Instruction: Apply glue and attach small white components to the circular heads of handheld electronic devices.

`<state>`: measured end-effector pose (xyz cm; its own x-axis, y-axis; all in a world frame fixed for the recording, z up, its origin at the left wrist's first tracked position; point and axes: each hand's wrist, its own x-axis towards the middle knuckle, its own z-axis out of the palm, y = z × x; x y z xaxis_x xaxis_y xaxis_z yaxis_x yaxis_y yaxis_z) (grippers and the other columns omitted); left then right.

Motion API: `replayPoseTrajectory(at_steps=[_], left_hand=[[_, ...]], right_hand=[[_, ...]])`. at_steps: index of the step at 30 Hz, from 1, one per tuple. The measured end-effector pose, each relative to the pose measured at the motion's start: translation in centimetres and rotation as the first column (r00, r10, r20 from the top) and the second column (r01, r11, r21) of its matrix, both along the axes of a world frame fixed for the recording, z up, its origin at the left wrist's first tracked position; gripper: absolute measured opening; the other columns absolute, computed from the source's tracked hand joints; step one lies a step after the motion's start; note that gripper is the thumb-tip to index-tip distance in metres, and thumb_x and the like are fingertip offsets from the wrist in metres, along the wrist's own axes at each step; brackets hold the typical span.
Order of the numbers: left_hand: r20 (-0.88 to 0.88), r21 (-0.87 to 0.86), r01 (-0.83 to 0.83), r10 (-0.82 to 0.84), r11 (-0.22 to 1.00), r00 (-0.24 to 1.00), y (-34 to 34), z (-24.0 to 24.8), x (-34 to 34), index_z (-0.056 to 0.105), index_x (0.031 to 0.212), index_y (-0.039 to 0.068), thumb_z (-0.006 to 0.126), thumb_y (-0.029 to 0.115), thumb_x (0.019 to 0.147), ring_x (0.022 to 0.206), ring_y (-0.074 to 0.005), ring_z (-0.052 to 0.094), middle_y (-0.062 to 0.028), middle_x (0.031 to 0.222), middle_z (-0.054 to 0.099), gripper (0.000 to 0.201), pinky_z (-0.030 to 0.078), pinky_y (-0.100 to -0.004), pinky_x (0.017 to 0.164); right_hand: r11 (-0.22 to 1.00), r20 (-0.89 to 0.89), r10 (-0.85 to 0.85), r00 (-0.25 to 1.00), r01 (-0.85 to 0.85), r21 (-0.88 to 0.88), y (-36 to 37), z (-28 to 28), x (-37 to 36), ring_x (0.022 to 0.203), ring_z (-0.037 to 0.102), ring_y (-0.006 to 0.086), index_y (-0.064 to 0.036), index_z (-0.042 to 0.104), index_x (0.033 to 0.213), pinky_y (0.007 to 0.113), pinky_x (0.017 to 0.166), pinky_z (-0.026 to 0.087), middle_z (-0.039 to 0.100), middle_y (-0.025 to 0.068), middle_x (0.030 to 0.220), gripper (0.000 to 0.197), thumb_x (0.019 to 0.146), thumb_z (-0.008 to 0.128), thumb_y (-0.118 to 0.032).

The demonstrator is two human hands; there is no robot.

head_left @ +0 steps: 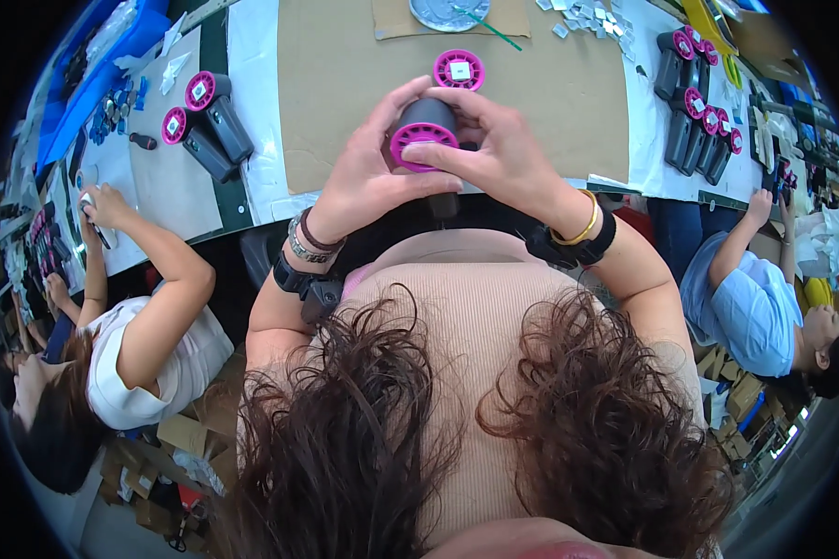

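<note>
Between both hands I hold a dark grey, hair-dryer-like housing [428, 114] with a pink slotted ring on its end and a dark stem pointing down toward me. My left hand [368, 168] curls round its left side, thumb along the lower edge of the ring. My right hand [505, 144] wraps the other side, its thumb lying across the ring's face. Just beyond my fingertips, on a brown cardboard sheet [336, 84], a loose pink slotted ring [459, 71] has a small pale square at its centre.
Similar grey housings [216, 130] lie left, near a small screwdriver [143, 141]; several more [694, 135] lie right. At the back are a round dish [443, 11] with a green stick [494, 33] and scattered pale squares [592, 20]. People sit working on both sides.
</note>
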<state>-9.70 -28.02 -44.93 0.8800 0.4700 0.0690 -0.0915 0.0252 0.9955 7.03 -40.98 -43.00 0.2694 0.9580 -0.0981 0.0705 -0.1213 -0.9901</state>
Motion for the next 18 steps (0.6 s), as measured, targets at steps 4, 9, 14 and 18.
replayPoseTrajectory(at_steps=[4,9,14,18], left_hand=[[-0.094,0.509,-0.096,0.166,0.855,0.982,3.1,-1.4,0.5,0.054,0.158,0.005,0.095,0.025,0.087,0.126,-0.0259,0.068,-0.016,0.139,0.065,0.085,0.058,-0.039,0.107],[-0.307,0.318,-0.191,0.291,0.929,0.906,5.6,-2.3,1.2,0.056,0.158,0.011,0.094,0.036,0.086,0.136,-0.0305,0.061,-0.0136,0.128,0.07,0.085,0.051,-0.0431,0.112],[-0.071,0.904,-0.142,0.469,0.402,0.881,6.4,-4.3,2.6,0.057,0.159,0.016,0.094,0.037,0.084,0.134,-0.03,0.064,-0.0089,0.121,0.076,0.087,0.034,-0.0509,0.121],[-0.042,0.937,-0.062,0.287,0.344,0.957,4.1,-0.9,5.4,0.052,0.163,0.02,0.093,0.039,0.086,0.127,-0.0242,0.07,-0.003,0.128,0.077,0.089,0.02,-0.0533,0.124]], right_hand=[[0.998,0.246,-0.052,0.968,0.044,0.039,0.6,1.1,0.9,0.104,0.075,0.0132,0.0048,0.07,0.137,0.028,0.092,0.063,0.077,0.0095,0.12,0.041,0.103,0.081,-0.015],[0.96,0.174,-0.279,0.944,0.267,0.09,-0.6,-2.1,5.1,0.096,0.074,0.0097,0.0041,0.074,0.131,0.026,0.086,0.063,0.079,0.0072,0.111,0.035,0.107,0.076,-0.021],[0.96,0.071,-0.272,0.96,0.276,-0.049,-1.2,-3.5,6.7,0.098,0.075,0.0112,0.0041,0.071,0.136,0.027,0.088,0.063,0.079,0.0085,0.112,0.039,0.108,0.075,-0.022],[0.964,0.048,-0.25,0.967,0.253,-0.077,-1.3,-4.1,6.8,0.107,0.075,0.0141,0.0058,0.065,0.143,0.029,0.094,0.063,0.077,0.0119,0.122,0.048,0.107,0.076,-0.023]])
